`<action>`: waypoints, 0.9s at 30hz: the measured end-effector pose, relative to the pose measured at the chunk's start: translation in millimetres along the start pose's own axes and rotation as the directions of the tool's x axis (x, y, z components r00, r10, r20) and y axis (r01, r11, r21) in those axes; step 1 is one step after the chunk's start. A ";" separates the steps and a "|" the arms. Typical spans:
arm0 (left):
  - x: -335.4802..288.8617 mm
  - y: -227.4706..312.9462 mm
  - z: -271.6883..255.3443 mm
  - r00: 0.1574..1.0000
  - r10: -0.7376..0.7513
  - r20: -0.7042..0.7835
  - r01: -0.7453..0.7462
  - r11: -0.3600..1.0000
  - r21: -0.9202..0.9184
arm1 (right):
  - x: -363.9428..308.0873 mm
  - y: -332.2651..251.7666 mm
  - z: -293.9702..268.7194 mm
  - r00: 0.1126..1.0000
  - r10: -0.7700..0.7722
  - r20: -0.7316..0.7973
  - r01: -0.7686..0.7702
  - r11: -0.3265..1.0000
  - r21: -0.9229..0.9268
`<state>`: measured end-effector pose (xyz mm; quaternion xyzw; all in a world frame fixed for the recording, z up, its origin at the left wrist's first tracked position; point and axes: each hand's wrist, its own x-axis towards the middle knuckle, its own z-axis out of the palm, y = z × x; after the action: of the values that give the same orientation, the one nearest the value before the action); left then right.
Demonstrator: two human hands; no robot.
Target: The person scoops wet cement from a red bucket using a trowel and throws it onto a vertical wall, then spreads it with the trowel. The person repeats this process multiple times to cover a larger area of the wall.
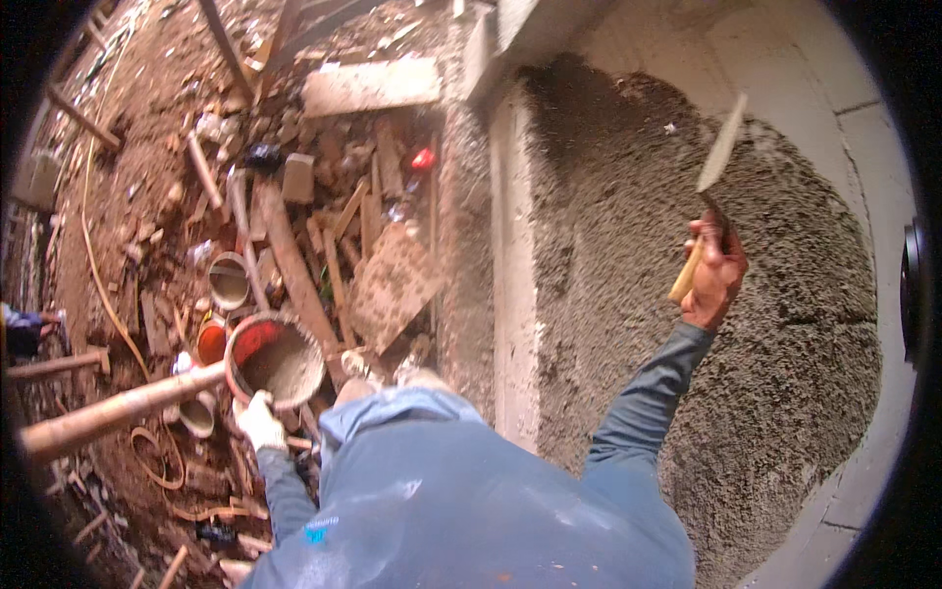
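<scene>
My right hand [714,273], bare, is closed round the wooden handle of a trowel [723,147]. The trowel's pale blade stands tilted upward, in front of a wall covered with rough grey mortar [628,245]. At my left side, my left hand [261,422] wears a white glove and grips the near rim of a bucket [314,339]. Wet grey mortar [285,368] lies inside the bucket, and its inner wall shows red on one side. The glove's fingertips are partly hidden at the rim.
A thick wooden pole [123,407] reaches the bucket from the left. Planks [285,245], a mortar-spattered board [392,285] and smaller buckets [230,280] litter the ground. A pale vertical strip [513,294] borders the mortared wall. Part of another person [25,329] shows at far left.
</scene>
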<state>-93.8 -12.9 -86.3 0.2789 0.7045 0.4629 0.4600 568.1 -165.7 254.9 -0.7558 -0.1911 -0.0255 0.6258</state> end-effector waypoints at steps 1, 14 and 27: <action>-15.4 26.0 15.2 0.999 -0.016 0.036 0.016 1.000 0.010 | -25.4 8.5 9.5 0.993 0.021 0.116 -0.013 0.998 -0.067; -27.0 109.7 106.8 0.761 0.246 0.601 -0.319 0.948 0.015 | -294.3 134.0 266.4 0.272 -0.183 0.945 0.911 0.364 -0.192; -24.7 122.4 101.4 0.594 0.200 0.779 -0.270 0.962 -0.041 | -363.4 239.5 237.6 0.203 -0.038 0.978 0.525 0.847 -0.076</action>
<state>4.5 58.0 19.5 0.5596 0.4123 0.3246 0.6414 260.8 -66.4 -121.4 -0.6717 -0.6573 0.2801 0.1958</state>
